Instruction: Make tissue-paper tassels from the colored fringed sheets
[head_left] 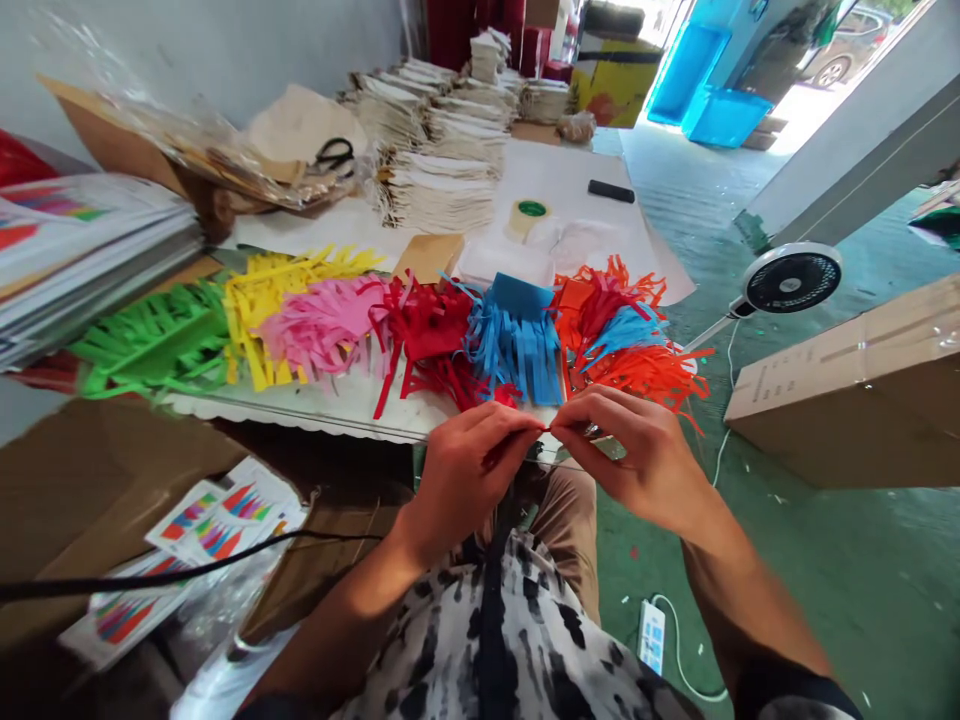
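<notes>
Just off the front edge of the table, my left hand and my right hand meet fingertip to fingertip. Both are closed in a pinch on a thin red paper strip; most of it is hidden by the fingers. Behind them lie piles of fringed tissue paper: blue fringe directly ahead, dark red fringe to its left, and orange fringe close to my right hand. Further left are pink fringe, yellow fringe and green fringe.
Stacks of off-white bundles stand at the back, near a tape roll, black scissors and a black phone-like bar. A fan and a carton are to the right. An open box holds printed cards below left.
</notes>
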